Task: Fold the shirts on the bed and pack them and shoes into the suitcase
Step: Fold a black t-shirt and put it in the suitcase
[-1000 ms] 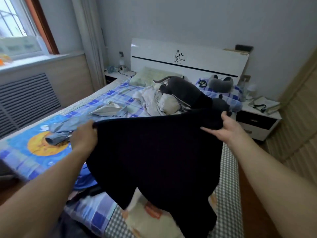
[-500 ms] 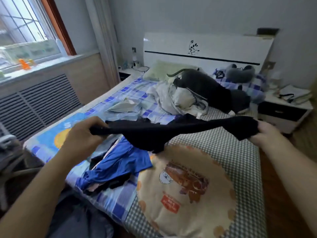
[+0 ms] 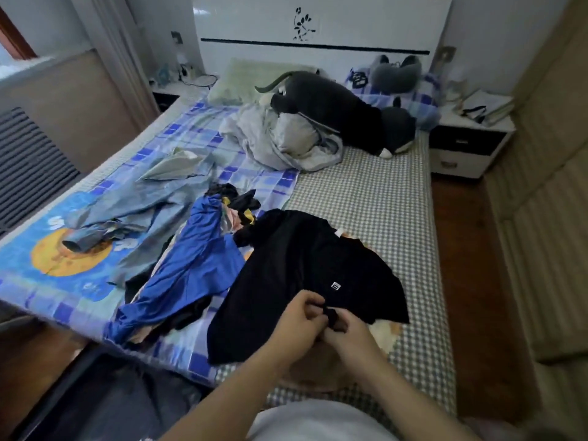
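Both forearms reach forward from the bottom of the view and meet over the near edge of the bed. The left hand [image 3: 304, 318] has its fingers curled, pinching the near hem of the black cotton T-shirt [image 3: 305, 281]; the right hand [image 3: 348, 334], touching the left, is likewise curled round a small bunched fold of the same dark cloth. The shirt lies spread out on the grey-and-white checked bed [image 3: 381, 198], a small white label showing on its upper side. Just left of it lies a crumpled bright blue garment [image 3: 191, 281], and beyond that a pale blue denim shirt [image 3: 136, 214] on the blue patterned sheet [image 3: 47, 268]. Near the headboard rests a dark grey plush toy [image 3: 334, 113].
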Demonstrator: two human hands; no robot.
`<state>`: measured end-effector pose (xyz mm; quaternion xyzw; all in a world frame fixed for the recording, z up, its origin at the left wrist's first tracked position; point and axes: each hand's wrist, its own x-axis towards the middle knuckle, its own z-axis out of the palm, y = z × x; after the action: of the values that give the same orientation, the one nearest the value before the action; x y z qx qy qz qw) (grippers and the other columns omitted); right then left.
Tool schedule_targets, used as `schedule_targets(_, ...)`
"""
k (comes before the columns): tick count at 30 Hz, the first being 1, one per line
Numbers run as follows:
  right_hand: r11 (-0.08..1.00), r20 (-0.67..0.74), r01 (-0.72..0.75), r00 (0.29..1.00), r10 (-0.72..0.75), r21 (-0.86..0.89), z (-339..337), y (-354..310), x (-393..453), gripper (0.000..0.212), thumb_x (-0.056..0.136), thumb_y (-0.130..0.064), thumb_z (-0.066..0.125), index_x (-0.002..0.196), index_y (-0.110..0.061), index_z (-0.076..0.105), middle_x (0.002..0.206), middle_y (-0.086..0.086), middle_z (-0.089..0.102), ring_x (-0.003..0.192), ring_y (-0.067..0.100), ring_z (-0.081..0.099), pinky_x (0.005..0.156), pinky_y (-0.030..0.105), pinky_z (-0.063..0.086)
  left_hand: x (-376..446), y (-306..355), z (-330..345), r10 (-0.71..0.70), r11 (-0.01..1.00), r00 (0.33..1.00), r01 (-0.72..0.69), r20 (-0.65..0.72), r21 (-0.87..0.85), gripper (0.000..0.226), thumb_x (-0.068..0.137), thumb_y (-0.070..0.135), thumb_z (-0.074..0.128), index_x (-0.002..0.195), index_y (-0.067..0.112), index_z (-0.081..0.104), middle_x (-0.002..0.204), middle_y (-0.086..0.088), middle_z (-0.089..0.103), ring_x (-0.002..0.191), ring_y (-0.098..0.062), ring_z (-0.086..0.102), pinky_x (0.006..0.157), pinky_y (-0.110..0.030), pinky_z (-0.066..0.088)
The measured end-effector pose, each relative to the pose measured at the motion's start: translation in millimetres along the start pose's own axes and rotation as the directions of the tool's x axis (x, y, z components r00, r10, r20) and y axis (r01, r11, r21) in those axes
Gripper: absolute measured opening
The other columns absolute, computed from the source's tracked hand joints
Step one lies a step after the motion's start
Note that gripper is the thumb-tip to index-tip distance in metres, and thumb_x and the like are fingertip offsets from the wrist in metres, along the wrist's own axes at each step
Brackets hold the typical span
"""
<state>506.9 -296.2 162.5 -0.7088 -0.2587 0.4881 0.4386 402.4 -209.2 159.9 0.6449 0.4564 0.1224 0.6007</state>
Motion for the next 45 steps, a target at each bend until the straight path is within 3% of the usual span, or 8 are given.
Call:
schedule_targets(3, 0.992, -0.079, 0.018, 0.997, -0.008, 0.125, -18.4, -1.9, -3.2, 0.023, 0.099, -0.005, 0.061, 0.108, -0.024, 0.069, 0.101, -0.001, 0.077, 0.100, 0.015, 0.073, 0.086, 0.033, 0.060, -4.9, 3.1, 0.7, -0.005, 0.967, 0.999, 0.015, 0.039, -0.254, 0.021, 0.096, -0.004, 0.060, 0.113, 0.008, 0.064, 0.100, -0.008, 0.077, 0.090, -0.015, 0.072, 0.075, -0.021, 0.055)
schedule_targets(13, 0.951, 0.009, -0.017, 1.000, 0.015, 0.309, -19.6, -6.1, -19.9, 0.038, 0.103, -0.009, 0.052, 0.139, -0.023, 0.053, 0.121, 0.005, 0.071, 0.109, 0.012, 0.070, 0.093, 0.030, 0.057, -15.4, 1.7, 13.6, 0.250, 0.965, 0.966, -0.244, -0.058, 0.097, 0.023, 0.086, 0.010, 0.074, 0.099, 0.029, 0.072, 0.095, 0.006, 0.069, 0.089, -0.007, 0.066, 0.075, -0.018, 0.051)
schedule_targets(21, 0.952, -0.011, 0.008, 1.000, -0.005, 0.306, -16.7, 3.1, -16.9, 0.045, 0.103, -0.005, 0.052, 0.147, -0.012, 0.047, 0.096, 0.004, 0.072, 0.097, 0.014, 0.072, 0.097, 0.034, 0.056, -20.2, -11.8, 9.7, 0.364, 0.918, 0.911, -0.316, -0.195, 0.241, 0.039, 0.082, -0.001, 0.075, 0.088, 0.036, 0.065, 0.091, 0.012, 0.063, 0.087, 0.003, 0.061, 0.077, -0.013, 0.047)
schedule_targets(25, 0.986, -0.016, 0.036, 0.999, -0.034, 0.161, -15.9, 1.0, -22.9, 0.050, 0.091, -0.013, 0.074, 0.138, -0.019, 0.057, 0.106, -0.002, 0.076, 0.103, 0.006, 0.071, 0.095, 0.026, 0.055, -15.6, -14.5, -2.5, 0.223, 0.970, 0.969, -0.209, -0.109, 0.128, 0.023, 0.086, 0.010, 0.077, 0.090, 0.032, 0.071, 0.089, 0.008, 0.072, 0.086, -0.006, 0.070, 0.082, -0.031, 0.059)
schedule_targets(30, 0.999, -0.113, 0.049, 0.993, -0.046, 0.022, -19.6, 3.8, -20.6, 0.041, 0.091, -0.016, 0.075, 0.130, -0.022, 0.065, 0.111, 0.004, 0.073, 0.102, 0.006, 0.070, 0.090, 0.023, 0.057, -23.4, -19.6, -1.2, 0.369, 0.912, 0.928, -0.353, -0.044, 0.208, 0.021, 0.088, 0.001, 0.074, 0.100, 0.018, 0.079, 0.094, 0.012, 0.070, 0.092, 0.003, 0.066, 0.080, -0.010, 0.048)
schedule_targets(37, 0.991, -0.194, 0.109, 0.973, -0.123, -0.081, -12.3, -0.4, -18.0, 0.036, 0.096, -0.006, 0.059, 0.114, -0.037, 0.066, 0.097, -0.004, 0.073, 0.090, 0.009, 0.072, 0.079, 0.026, 0.060, -21.6, -16.7, 0.8, 0.429, 0.850, 0.898, -0.364, -0.101, 0.381, 0.025, 0.097, 0.016, 0.063, 0.088, 0.039, 0.056, 0.086, 0.017, 0.060, 0.085, -0.004, 0.058, 0.072, -0.014, 0.044)
schedule_targets(40, 0.878, -0.237, 0.093, 0.945, -0.227, -0.469, -17.9, -1.6, -19.3, 0.032, 0.092, -0.016, 0.058, 0.110, -0.041, 0.068, 0.086, -0.010, 0.069, 0.074, 0.006, 0.065, 0.063, 0.022, 0.050, -22.9, -13.0, 3.6, 0.343, 0.888, 0.938, -0.307, -0.046, 0.343, 0.018, 0.103, 0.020, 0.049, 0.091, 0.033, 0.050, 0.079, 0.009, 0.058, 0.070, -0.009, 0.053, 0.064, -0.027, 0.042)
schedule_targets(45, 0.574, -0.052, 0.165, 0.938, -0.342, -0.802, -14.6, -18.2, -18.4, 0.012, 0.095, -0.029, 0.058, 0.105, -0.029, 0.053, 0.098, -0.009, 0.056, 0.090, 0.021, 0.062, 0.074, 0.038, 0.051, -18.4, 8.1, 1.1, 0.431, 0.828, 0.897, -0.436, 0.098, 0.353, 0.010, 0.103, 0.022, 0.050, 0.095, 0.028, 0.050, 0.083, 0.005, 0.058, 0.075, -0.012, 0.055, 0.070, -0.037, 0.048)
